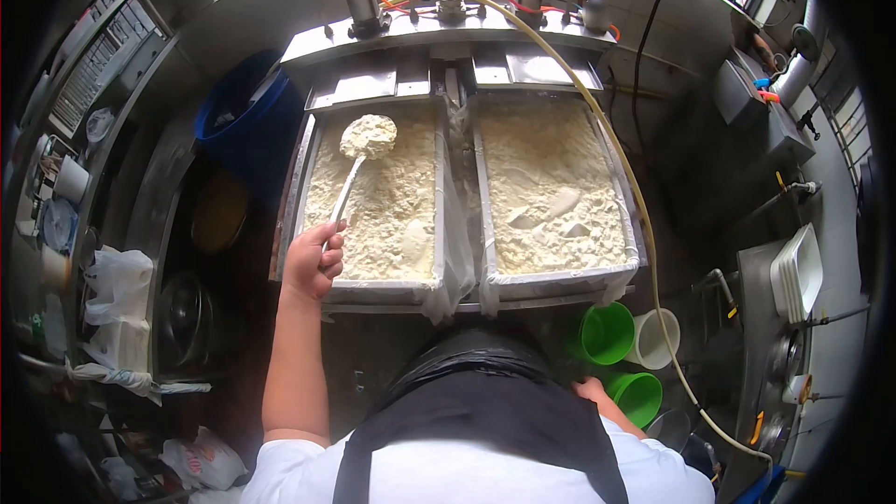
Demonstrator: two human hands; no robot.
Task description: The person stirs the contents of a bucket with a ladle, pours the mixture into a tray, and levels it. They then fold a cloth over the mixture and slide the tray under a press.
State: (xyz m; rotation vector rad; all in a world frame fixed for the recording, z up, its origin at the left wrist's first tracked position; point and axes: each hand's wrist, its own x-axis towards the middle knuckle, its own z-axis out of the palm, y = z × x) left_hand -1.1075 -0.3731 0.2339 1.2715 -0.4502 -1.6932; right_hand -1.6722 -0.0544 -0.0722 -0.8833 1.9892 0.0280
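Observation:
My left hand [314, 259] is closed around the handle of a ladle [348, 189]. The ladle's bowl carries a heap of pale, crumbly curd [369, 136] and overlaps the far part of the left box mold [385, 285]. That cloth-lined mold is filled with lumpy curd [383, 215]. Beside it, the right box mold [565, 278] holds more curd [551, 163], with a few larger smooth pieces near the front. Low at my side, my right hand [588, 387] is close to a green bucket [637, 401]; its fingers are mostly hidden.
Behind the molds stands a metal press [448, 35] with two cylinders. A yellow hose [644, 215] arcs down past the right mold. Another green bucket [605, 333] and a white bucket [655, 340] stand on the floor. A blue barrel [245, 98] is at the left, near shelves.

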